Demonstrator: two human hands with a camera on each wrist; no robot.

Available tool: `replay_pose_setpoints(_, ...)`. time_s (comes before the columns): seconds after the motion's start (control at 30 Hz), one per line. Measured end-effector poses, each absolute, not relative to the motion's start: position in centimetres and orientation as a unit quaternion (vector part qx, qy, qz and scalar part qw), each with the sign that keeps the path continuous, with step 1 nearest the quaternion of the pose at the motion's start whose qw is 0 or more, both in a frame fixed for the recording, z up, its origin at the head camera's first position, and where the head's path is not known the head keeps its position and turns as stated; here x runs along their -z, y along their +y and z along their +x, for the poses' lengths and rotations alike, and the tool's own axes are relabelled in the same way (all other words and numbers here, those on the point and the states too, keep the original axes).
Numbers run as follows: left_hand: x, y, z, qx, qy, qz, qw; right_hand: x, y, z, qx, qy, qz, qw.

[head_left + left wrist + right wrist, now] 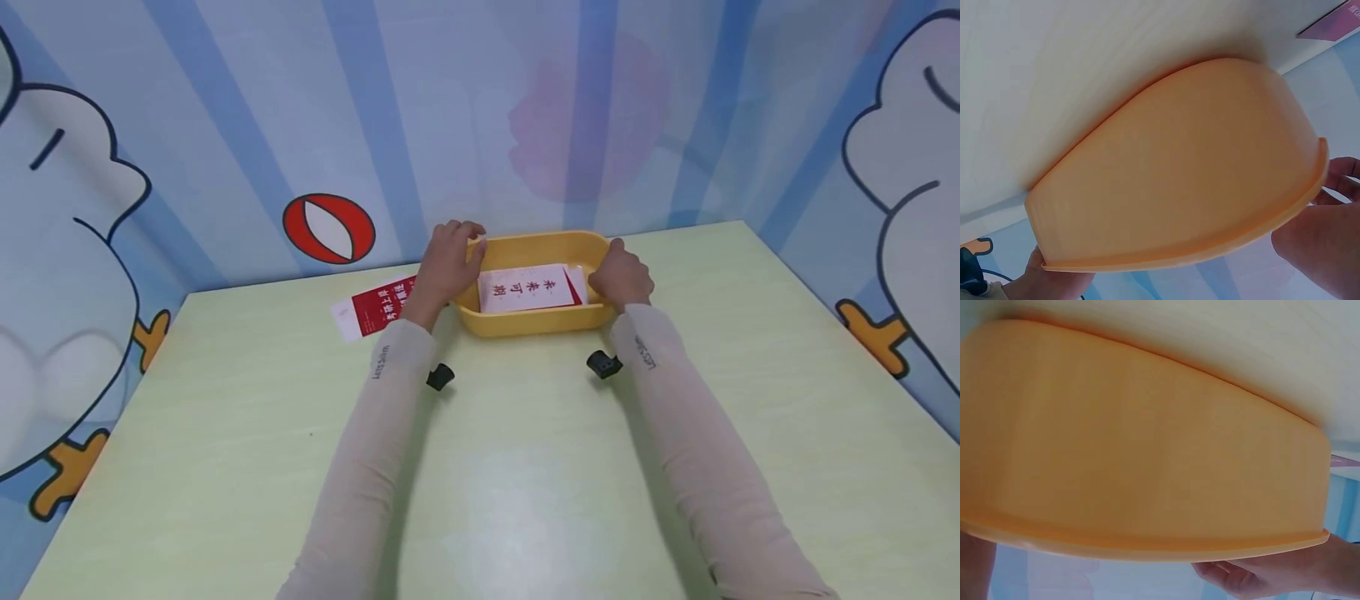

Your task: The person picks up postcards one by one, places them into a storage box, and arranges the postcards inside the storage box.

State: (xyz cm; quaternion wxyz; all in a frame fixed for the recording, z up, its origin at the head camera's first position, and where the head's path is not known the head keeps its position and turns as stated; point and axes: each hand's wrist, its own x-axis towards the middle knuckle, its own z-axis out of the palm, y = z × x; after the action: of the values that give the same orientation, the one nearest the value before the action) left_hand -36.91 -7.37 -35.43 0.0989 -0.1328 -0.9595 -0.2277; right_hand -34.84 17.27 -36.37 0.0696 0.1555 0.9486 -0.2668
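A yellow plastic basin (536, 322) with rounded ends sits on the table close to the back wall. Inside it lie white printed cards (525, 289) with red characters, one with a red edge showing. My left hand (447, 268) holds the basin's left end at the rim; in the left wrist view its fingers (1341, 178) show beyond the rim. At the opposite end my right hand (624, 277) grips the rim, its fingers partly hidden by the wall. Both wrist views are mostly filled by the basin's outer side (1147, 444).
Red and white printed cards (375, 308) lie on the table left of the basin, partly behind my left wrist. The pale table (517, 467) ends at a blue striped backdrop (465, 125) with cartoon figures. Small black devices (441, 377) sit at both wrists.
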Motion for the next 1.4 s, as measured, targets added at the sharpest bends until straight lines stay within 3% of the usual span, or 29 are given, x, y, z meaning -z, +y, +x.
replay_pose_setpoints(0.4,35.9,-9.4,-36.9,0.237,-0.957,-0.100,0.133,36.9,17.0,-35.8,0.259,0.948,0.167,0.078)
replay_pose_setpoints(0.7,36.3,-11.1,-37.2,0.211,-0.968,-0.070,0.118,37.1,17.5,-36.3,0.257,0.951,0.158,0.069)
replay_pose_setpoints(1.13,37.3,-13.8,-37.2,0.185,-0.980,-0.026,0.073,37.6,17.5,-36.6,0.255,0.950,0.164,0.071)
replay_pose_setpoints(1.4,37.6,-14.8,-37.2,0.183,-0.983,0.006,0.014,37.4,17.5,-36.5,0.256,0.950,0.164,0.073)
